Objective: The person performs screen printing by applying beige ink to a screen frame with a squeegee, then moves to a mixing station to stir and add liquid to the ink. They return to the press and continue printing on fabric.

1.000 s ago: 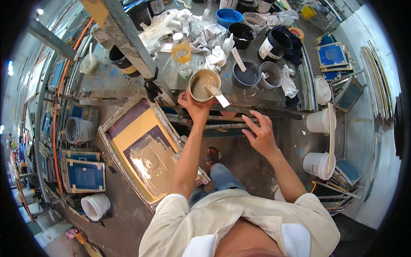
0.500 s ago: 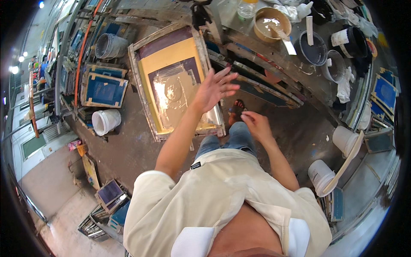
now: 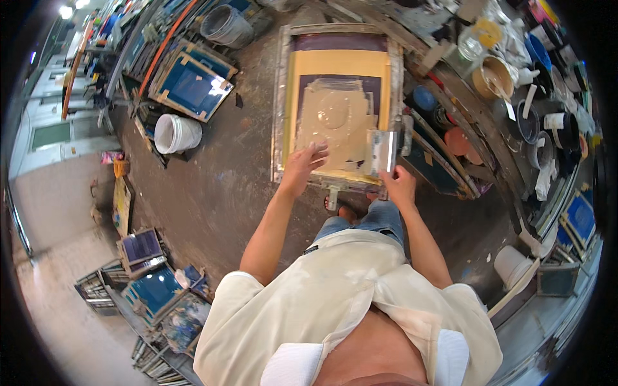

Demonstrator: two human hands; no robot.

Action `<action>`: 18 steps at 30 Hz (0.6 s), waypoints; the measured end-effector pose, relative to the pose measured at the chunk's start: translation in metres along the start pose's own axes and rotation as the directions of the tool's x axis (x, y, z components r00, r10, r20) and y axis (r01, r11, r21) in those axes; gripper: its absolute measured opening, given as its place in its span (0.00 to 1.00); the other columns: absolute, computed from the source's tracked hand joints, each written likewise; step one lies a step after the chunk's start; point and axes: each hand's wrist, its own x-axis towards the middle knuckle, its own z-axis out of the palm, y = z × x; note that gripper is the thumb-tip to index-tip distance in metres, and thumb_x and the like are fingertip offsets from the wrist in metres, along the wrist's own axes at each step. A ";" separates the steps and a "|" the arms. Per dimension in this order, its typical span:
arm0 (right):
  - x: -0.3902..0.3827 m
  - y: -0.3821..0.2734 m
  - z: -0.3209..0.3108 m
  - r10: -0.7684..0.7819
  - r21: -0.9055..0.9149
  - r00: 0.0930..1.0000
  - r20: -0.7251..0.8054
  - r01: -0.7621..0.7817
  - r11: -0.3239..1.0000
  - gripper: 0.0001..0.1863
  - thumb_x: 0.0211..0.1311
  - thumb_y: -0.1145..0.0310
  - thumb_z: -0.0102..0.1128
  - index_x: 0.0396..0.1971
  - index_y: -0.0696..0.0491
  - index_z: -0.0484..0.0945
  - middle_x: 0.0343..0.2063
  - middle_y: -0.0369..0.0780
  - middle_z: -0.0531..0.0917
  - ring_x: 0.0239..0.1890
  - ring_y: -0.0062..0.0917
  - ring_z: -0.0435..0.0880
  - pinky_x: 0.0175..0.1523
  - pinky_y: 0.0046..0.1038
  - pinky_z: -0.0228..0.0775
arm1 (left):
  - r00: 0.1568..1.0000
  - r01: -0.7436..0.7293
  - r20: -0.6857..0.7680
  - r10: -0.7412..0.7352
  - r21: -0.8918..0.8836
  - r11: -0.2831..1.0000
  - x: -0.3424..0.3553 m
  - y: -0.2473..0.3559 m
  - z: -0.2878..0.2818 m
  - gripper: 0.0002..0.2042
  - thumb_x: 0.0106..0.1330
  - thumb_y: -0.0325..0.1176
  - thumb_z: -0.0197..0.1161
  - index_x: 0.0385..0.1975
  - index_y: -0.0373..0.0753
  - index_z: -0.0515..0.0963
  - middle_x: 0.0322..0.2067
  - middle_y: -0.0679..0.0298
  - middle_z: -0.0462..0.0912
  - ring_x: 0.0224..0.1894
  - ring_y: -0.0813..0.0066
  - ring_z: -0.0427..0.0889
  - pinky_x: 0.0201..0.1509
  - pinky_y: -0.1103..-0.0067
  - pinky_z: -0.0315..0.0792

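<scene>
A screen-printing frame (image 3: 279, 103) lies ahead of me, with yellow borders and a spread of wet beige ink (image 3: 331, 116) over its mesh. A flat metal-bladed squeegee (image 3: 384, 151) rests at its lower right corner. My right hand (image 3: 400, 186) is at the squeegee's near end, thumb and fingers closed on its edge. Over the frame's lower left part hovers my left hand (image 3: 305, 170), fingers loosely apart and holding nothing. Whether its fingertips touch the ink is unclear.
A white bucket (image 3: 177, 134) and blue screens (image 3: 193, 85) stand to the left. On the right bench are a tub of beige ink (image 3: 493, 77) with a stirring stick and a dark tub (image 3: 528, 123). More framed screens (image 3: 438, 157) lean under that bench.
My view has swung left, so the frame appears further right and straighter. My right hand has reached the squeegee; my left hand has come down to the frame's lower left.
</scene>
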 end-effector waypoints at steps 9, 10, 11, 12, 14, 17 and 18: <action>-0.027 -0.052 0.005 -0.195 -0.145 0.890 -0.411 0.148 0.978 0.20 0.57 0.55 0.70 0.26 0.58 0.77 0.20 0.49 0.79 0.24 0.47 0.79 0.30 0.39 0.68 | 0.909 -0.135 -0.359 0.210 0.223 0.965 -0.037 -0.051 -0.113 0.27 0.73 0.35 0.62 0.70 0.38 0.68 0.58 0.45 0.80 0.61 0.65 0.78 0.58 0.77 0.74; -0.030 -0.056 0.004 -0.163 -0.091 0.893 -0.420 0.137 0.986 0.24 0.57 0.49 0.69 0.23 0.57 0.74 0.20 0.50 0.79 0.26 0.50 0.79 0.31 0.43 0.67 | 0.926 -0.155 -0.302 0.228 0.247 0.957 -0.027 -0.042 -0.113 0.26 0.74 0.36 0.62 0.70 0.37 0.69 0.57 0.45 0.81 0.60 0.65 0.79 0.59 0.76 0.74; -0.031 -0.060 0.002 -0.133 -0.043 0.890 -0.436 0.127 0.991 0.25 0.57 0.49 0.69 0.23 0.58 0.74 0.20 0.50 0.79 0.25 0.49 0.79 0.31 0.43 0.66 | 0.940 -0.170 -0.213 0.267 0.384 0.907 -0.012 -0.033 -0.109 0.26 0.74 0.37 0.62 0.69 0.37 0.69 0.57 0.46 0.81 0.60 0.65 0.79 0.60 0.76 0.73; -0.029 -0.062 -0.001 -0.098 0.003 0.891 -0.443 0.111 0.994 0.25 0.57 0.49 0.69 0.23 0.58 0.73 0.20 0.50 0.78 0.25 0.49 0.78 0.31 0.43 0.66 | 0.950 -0.187 -0.123 0.286 0.510 0.840 0.001 -0.018 -0.088 0.26 0.74 0.38 0.62 0.68 0.36 0.70 0.57 0.47 0.81 0.60 0.65 0.79 0.60 0.75 0.73; -0.027 -0.061 -0.001 -0.044 0.078 0.892 -0.450 0.088 0.993 0.25 0.57 0.50 0.70 0.24 0.58 0.75 0.20 0.50 0.77 0.23 0.48 0.76 0.30 0.41 0.66 | 0.940 -0.300 0.065 0.334 0.619 0.726 0.033 0.002 -0.062 0.25 0.74 0.41 0.61 0.65 0.34 0.73 0.57 0.47 0.81 0.59 0.62 0.81 0.61 0.73 0.74; -0.023 -0.056 0.004 -0.066 0.139 0.865 -0.497 0.154 0.978 0.24 0.56 0.50 0.71 0.24 0.58 0.76 0.19 0.50 0.78 0.22 0.45 0.75 0.30 0.39 0.67 | 0.861 -0.501 0.270 0.431 0.599 0.625 0.090 0.060 0.000 0.24 0.75 0.40 0.60 0.66 0.34 0.73 0.57 0.47 0.81 0.56 0.62 0.83 0.58 0.71 0.76; -0.025 -0.060 -0.002 -0.034 0.180 0.877 -0.480 0.136 0.974 0.24 0.56 0.49 0.71 0.25 0.58 0.77 0.19 0.50 0.78 0.22 0.44 0.76 0.30 0.38 0.67 | 0.816 -0.575 0.349 0.461 0.573 0.584 0.116 0.083 0.023 0.24 0.76 0.39 0.58 0.66 0.32 0.71 0.59 0.46 0.80 0.58 0.60 0.81 0.61 0.71 0.74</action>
